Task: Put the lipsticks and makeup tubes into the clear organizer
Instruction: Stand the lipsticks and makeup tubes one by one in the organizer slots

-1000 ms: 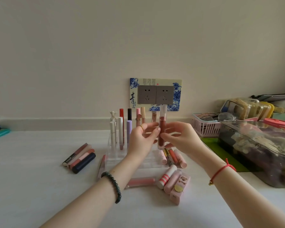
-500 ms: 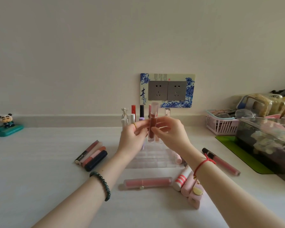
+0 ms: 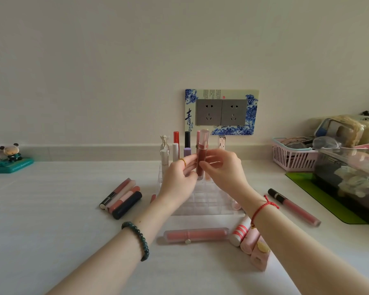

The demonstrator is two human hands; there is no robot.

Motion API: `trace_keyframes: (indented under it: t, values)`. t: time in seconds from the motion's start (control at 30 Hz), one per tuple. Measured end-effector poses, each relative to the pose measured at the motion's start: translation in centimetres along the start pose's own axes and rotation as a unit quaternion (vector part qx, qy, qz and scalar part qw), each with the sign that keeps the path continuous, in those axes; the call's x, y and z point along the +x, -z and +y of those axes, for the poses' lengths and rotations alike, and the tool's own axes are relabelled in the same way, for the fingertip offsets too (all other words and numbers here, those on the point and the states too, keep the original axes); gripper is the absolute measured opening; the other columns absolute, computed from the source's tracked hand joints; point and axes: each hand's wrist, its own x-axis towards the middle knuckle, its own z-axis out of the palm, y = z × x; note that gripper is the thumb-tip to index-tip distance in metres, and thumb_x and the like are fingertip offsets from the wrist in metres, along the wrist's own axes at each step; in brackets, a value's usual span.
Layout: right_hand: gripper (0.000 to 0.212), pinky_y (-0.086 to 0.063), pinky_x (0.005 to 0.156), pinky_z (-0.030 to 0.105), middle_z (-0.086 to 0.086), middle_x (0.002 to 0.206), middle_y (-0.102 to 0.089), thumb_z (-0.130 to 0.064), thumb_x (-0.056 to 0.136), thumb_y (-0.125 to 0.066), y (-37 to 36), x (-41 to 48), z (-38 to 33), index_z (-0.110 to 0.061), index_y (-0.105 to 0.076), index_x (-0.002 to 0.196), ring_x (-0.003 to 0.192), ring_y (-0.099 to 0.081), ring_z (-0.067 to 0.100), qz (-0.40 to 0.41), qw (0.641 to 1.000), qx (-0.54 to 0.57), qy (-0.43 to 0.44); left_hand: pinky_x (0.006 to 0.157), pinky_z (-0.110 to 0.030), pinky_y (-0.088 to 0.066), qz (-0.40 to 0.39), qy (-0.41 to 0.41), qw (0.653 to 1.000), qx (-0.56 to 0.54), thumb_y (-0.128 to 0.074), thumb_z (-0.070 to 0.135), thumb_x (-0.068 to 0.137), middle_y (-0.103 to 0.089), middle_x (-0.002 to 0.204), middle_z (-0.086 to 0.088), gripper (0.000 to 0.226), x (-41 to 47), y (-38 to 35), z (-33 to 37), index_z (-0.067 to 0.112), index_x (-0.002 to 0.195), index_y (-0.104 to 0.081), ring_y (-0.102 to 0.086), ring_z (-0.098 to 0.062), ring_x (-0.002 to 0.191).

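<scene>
A clear organizer point(image 3: 202, 201) with a grid of cells stands mid-table; several tubes point(image 3: 176, 149) stand upright in its back rows. My left hand point(image 3: 179, 177) and my right hand point(image 3: 224, 170) both pinch a dark red lip gloss tube point(image 3: 201, 158), held upright with its base at a back cell. Loose items lie around: a group of tubes point(image 3: 123, 198) at the left, a long pink tube point(image 3: 196, 235) in front, striped and pink tubes point(image 3: 248, 239) at the front right, and a black-capped pink gloss point(image 3: 293, 206) at the right.
A wall socket plate point(image 3: 221, 111) sits behind the organizer. At the right stand a pink basket point(image 3: 293, 154), a clear storage box point(image 3: 349, 177) and a green mat point(image 3: 303, 184). A panda figurine point(image 3: 10, 155) stands at the far left.
Both hands have carried the dark red gloss tube slightly left and lower, its base now down at the organizer's back cells. The camera view has shifted left.
</scene>
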Motion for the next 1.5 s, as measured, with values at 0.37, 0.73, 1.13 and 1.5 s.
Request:
trace_keyframes:
  t: [0.37, 0.73, 1.13, 1.5]
  values:
    - [0.018, -0.051, 0.077, 0.017, 0.003, 0.085, -0.073, -0.009, 0.080, -0.064, -0.5, -0.5, 0.7, -0.013, -0.071, 0.096, 0.073, -0.065, 0.009, -0.019, 0.999, -0.032, -0.013, 0.091, -0.010, -0.034, -0.038, 0.039, 0.997, 0.049, -0.037, -0.011, 0.086, -0.052, 0.132, -0.004, 0.052, 0.0, 0.0, -0.8, 0.010, 0.133, -0.042, -0.049, -0.014, 0.122]
    - [0.017, -0.046, 0.071, 0.008, 0.006, 0.084, -0.073, -0.007, 0.081, -0.062, -0.6, -0.7, 0.6, -0.011, -0.073, 0.093, 0.071, -0.064, 0.008, -0.030, 0.999, -0.043, -0.010, 0.092, -0.015, -0.036, -0.037, 0.058, 0.995, 0.071, -0.042, -0.006, 0.087, -0.053, 0.132, -0.005, 0.049, -0.3, 0.0, -0.6, 0.011, 0.133, -0.043, -0.051, -0.014, 0.119]
    - [0.016, -0.046, 0.070, 0.009, 0.005, 0.085, -0.073, -0.007, 0.080, -0.063, -0.6, -0.8, 0.5, -0.011, -0.073, 0.093, 0.074, -0.065, 0.010, -0.023, 0.998, -0.047, -0.020, 0.090, -0.016, -0.037, -0.033, 0.052, 0.996, 0.070, -0.041, -0.007, 0.087, -0.053, 0.132, -0.006, 0.048, -0.6, -0.1, -0.1, 0.011, 0.131, -0.045, -0.051, -0.016, 0.120]
    - [0.019, -0.051, 0.077, 0.019, 0.009, 0.088, -0.072, -0.009, 0.079, -0.066, 0.0, -0.6, 0.4, -0.004, -0.070, 0.096, 0.075, -0.064, 0.012, -0.009, 0.998, -0.041, -0.036, 0.092, -0.016, -0.035, -0.027, 0.047, 0.995, 0.079, -0.042, -0.002, 0.088, -0.049, 0.136, -0.004, 0.047, -0.7, 0.0, 0.3, 0.012, 0.133, -0.043, -0.049, -0.016, 0.123]
